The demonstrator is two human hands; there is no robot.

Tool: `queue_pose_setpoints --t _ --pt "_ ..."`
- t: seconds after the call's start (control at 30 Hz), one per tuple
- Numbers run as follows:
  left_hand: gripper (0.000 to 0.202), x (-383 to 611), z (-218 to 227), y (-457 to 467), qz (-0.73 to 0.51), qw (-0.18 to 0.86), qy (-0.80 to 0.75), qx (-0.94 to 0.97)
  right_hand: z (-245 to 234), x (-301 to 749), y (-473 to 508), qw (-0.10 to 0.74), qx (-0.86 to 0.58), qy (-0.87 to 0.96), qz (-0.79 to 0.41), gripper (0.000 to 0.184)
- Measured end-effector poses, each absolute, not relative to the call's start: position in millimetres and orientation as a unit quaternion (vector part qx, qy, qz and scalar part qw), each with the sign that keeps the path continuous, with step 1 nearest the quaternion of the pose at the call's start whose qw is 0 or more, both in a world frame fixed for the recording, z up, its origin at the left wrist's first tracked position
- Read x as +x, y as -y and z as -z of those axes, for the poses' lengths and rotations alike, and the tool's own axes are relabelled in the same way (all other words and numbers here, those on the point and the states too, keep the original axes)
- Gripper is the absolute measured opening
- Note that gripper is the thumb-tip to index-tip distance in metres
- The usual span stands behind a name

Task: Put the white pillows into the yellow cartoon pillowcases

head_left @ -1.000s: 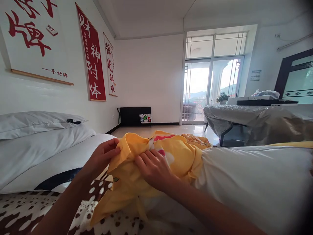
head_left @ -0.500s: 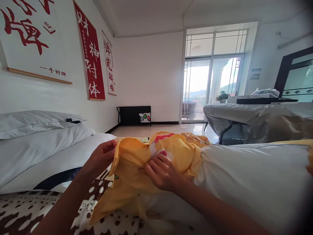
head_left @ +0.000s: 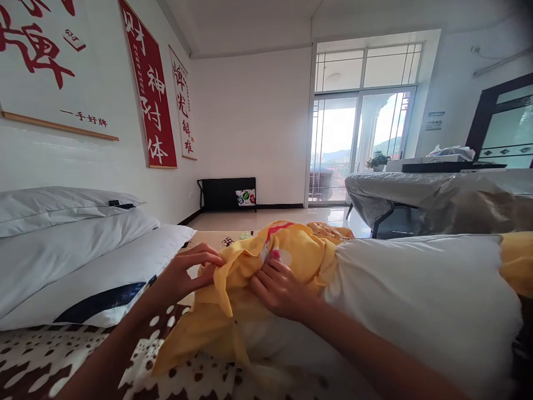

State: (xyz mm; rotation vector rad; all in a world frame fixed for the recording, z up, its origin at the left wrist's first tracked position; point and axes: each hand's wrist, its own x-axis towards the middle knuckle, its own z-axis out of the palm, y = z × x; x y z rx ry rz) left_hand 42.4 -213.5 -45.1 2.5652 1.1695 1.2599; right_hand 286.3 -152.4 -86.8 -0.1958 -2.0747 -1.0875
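Note:
A yellow pillowcase (head_left: 308,250) with pink and white print lies bunched around the near end of a white pillow (head_left: 416,283). My left hand (head_left: 187,272) pinches the pillowcase's open edge between thumb and fingers. Further right, my right hand (head_left: 281,289) is closed on a fold of the same cloth, next to the pink print; its fingertips are partly hidden in the fabric. A loose yellow flap hangs toward me below both hands. The pillow's white body stretches to the right, outside the bunched cloth.
Several white pillows (head_left: 75,239) are stacked at the left on a brown-and-white spotted bedspread (head_left: 37,355). More yellow cloth (head_left: 516,261) shows at the far right. Beyond stand a plastic-covered table (head_left: 383,191) and a black folded panel (head_left: 220,194) against the wall.
My left hand has shifted right, bringing the pillowcase's edge closer to my right hand and folding it over. My right hand keeps its hold almost in place. The view has tilted slightly.

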Motion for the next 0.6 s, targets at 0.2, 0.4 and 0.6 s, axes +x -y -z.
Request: queue_pose_setpoints --t 0.2,0.4,0.6 --pt "0.025 45 43 221 -0.377 -0.129 -0.382 0.834 89 288 153 0.397 -0.079 0.815 0.415 0.030" --pt "0.009 63 46 214 -0.469 -0.012 -0.455 0.756 98 285 156 0.381 -0.070 0.826 0.409 0.028" --pt "0.024 68 51 206 -0.504 0.295 -0.401 0.706 107 282 159 0.353 -0.087 0.839 0.405 0.027"
